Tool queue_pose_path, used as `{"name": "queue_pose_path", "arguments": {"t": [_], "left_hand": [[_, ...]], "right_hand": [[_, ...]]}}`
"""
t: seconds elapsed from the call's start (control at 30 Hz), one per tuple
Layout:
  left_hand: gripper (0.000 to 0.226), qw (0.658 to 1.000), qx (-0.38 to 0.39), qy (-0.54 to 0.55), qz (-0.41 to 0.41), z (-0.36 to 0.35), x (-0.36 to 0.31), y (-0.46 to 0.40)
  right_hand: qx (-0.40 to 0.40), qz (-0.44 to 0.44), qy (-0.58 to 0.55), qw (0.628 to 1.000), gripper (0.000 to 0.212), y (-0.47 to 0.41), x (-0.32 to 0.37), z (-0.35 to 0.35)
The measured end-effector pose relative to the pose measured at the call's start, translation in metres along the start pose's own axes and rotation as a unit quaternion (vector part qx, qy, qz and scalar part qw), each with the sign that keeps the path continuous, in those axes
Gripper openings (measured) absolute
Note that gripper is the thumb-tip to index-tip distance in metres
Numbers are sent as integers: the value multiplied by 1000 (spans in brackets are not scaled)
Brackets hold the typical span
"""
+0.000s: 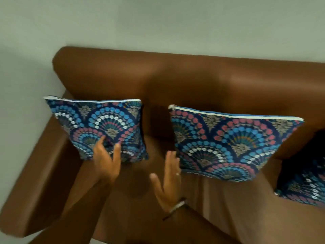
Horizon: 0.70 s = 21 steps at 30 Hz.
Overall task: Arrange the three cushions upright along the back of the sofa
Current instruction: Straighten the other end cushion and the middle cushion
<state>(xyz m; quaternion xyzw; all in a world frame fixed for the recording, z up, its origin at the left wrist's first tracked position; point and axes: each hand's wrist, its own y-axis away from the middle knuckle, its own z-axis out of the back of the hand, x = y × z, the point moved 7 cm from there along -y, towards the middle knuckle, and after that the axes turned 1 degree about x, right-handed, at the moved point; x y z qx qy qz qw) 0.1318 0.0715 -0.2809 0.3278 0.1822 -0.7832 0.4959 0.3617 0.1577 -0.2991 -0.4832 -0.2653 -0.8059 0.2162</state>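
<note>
Three cushions with a blue, pink and white fan pattern are on a brown sofa (193, 81). The left cushion (98, 120) stands upright against the backrest beside the left armrest. The middle cushion (228, 143) also stands upright against the back. The right cushion (304, 180) is cut off by the frame's right edge and is in shadow; whether it leans on the back I cannot tell. My left hand (107, 159) rests with spread fingers on the lower front of the left cushion. My right hand (168, 180) hovers open over the seat, just left of the middle cushion.
A pale wall (158, 23) rises directly behind the sofa. The left armrest (37, 169) runs down toward the front. A strip of brown seat (154, 141) shows between the left and middle cushions. My right wrist wears a bracelet (177, 206).
</note>
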Motion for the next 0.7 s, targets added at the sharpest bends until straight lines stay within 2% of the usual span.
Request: {"name": "queue_pose_path", "arguments": {"t": [0.07,0.1,0.17,0.23,0.27,0.4,0.5,0.6,0.67,0.7], "left_hand": [[75,994,-105,5,39,58,33,-63],[79,989,-129,29,64,81,45,-96],[90,988,-73,107,82,101,63,-160],[78,979,44,182,83,93,68,-200],[70,970,72,216,88,88,72,-211],[79,934,56,331,119,85,80,-206],[76,938,68,328,91,94,81,-195],[70,951,81,292,58,115,47,-185],[82,963,51,263,31,106,55,-189],[92,975,43,213,43,99,67,-178]], "right_hand": [[71,-19,-66,995,95,-37,25,-53],[83,-58,-105,989,99,-61,33,-71],[77,-142,-188,969,96,-108,37,-92],[74,-162,-217,960,89,-144,38,-106],[85,-157,-209,961,86,-154,42,-112],[108,-214,-144,960,72,-152,51,-149],[67,-222,-104,967,96,-152,66,-155],[17,-197,-114,974,86,-152,84,-118],[6,-181,-90,979,85,-150,81,-106],[-3,-154,-67,986,85,-140,89,-97]]}}
